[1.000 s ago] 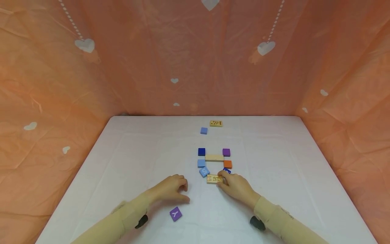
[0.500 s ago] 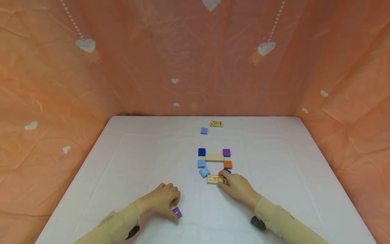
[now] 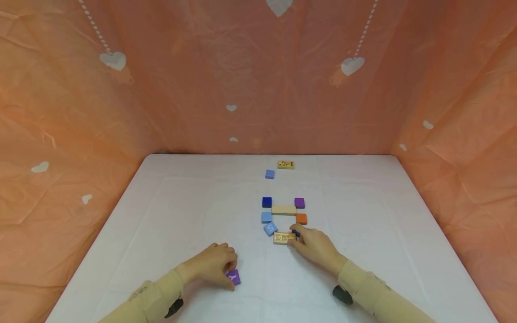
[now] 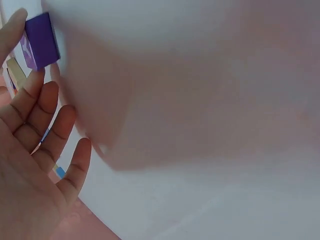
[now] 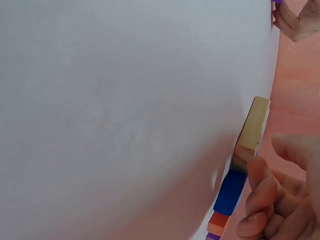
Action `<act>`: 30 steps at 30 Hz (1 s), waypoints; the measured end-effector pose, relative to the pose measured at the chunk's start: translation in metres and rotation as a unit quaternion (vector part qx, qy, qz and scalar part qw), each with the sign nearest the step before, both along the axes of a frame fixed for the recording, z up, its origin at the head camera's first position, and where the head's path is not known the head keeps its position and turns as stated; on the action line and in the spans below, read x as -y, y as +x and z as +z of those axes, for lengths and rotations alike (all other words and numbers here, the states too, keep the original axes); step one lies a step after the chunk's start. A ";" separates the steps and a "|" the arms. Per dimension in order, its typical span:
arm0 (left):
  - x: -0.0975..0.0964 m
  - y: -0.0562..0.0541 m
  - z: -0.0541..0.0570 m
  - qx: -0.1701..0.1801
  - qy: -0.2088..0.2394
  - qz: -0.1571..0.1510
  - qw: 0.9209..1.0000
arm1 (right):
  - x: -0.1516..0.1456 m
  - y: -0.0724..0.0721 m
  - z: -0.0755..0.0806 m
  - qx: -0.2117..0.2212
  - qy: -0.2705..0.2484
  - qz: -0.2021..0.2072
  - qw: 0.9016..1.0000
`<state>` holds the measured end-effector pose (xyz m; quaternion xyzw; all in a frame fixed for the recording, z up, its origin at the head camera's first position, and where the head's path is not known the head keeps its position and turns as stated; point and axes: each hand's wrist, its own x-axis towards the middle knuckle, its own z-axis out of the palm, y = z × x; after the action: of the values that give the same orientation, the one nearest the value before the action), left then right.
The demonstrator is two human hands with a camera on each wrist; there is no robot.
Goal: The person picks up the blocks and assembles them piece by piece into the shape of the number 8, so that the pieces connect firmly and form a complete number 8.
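Behind the white-covered desk [image 3: 363, 197] hangs creased orange fabric [image 3: 258, 67] printed with pale hearts [image 3: 114, 61]; similar fabric flanks the desk on both sides, looking brighter there than behind it.

We've brought our left hand [image 3: 213, 265] back to the purple tile [image 3: 234, 276], now pinched and turned squarer! By our right hand [image 3: 318, 249], the dark blue tile [image 3: 296, 233] has shifted nearer us.

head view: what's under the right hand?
A sliver of dark blue block shows under the right hand, which also overlaps the right end of the printed wooden block. Most of the blue block's top and anything beneath the palm are covered.
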<state>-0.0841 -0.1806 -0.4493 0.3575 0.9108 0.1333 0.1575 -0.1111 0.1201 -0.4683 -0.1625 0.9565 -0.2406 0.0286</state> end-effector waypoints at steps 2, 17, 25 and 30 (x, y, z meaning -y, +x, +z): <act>0.002 -0.002 -0.002 -0.007 0.008 0.009 1.000 | -0.001 -0.001 0.001 -0.002 -0.002 -0.001 1.000; 0.006 -0.033 -0.006 -0.080 0.037 0.100 0.991 | -0.003 -0.009 0.007 0.029 -0.010 -0.010 0.999; 0.002 -0.060 -0.012 -0.102 0.056 0.135 0.984 | -0.005 -0.014 0.011 -0.010 -0.022 -0.005 1.000; -0.001 -0.075 -0.011 -0.109 0.051 0.148 0.982 | -0.006 -0.017 0.015 -0.010 -0.027 0.000 1.000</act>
<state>-0.1595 -0.1793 -0.4608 0.2385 0.9575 0.1613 0.0174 -0.1281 0.1264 -0.4531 -0.1659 0.9499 -0.2645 0.0145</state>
